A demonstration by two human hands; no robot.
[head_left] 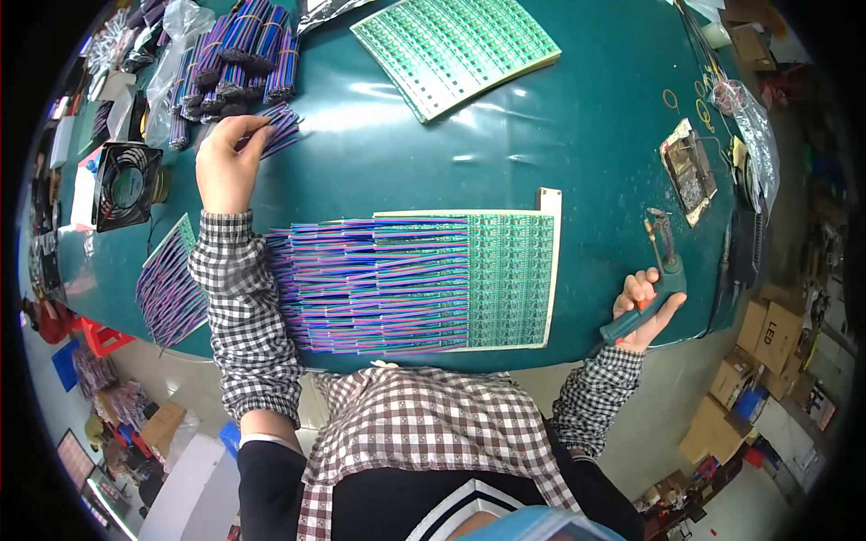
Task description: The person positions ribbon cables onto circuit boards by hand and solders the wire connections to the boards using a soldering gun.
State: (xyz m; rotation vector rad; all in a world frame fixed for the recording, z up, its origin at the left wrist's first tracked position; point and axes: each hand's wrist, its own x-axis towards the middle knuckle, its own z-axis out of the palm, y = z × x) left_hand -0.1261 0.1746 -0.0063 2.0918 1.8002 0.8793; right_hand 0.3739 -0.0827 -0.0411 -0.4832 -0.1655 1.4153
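My left hand (227, 167) is at the upper left of the green-topped table, thumb and forefinger pinched on the end of a small loose bunch of blue-and-purple wires (284, 129). My right hand (648, 332) is wrapped round the teal handle of a soldering gun (670, 281), its metal tip pointing away from me. Between the hands lies a green circuit board panel (511, 279) on a pale backing board (549, 203). Rows of blue, purple and pink wires (379, 284) cover its left and middle parts. My left sleeve hides the panel's left end.
Several banded wire bundles (244, 54) are piled at the far left. A stack of green panels (460, 50) lies at the back. A black fan (126, 185) and another wired panel (171, 288) sit left. At right is a stained metal tray (688, 171).
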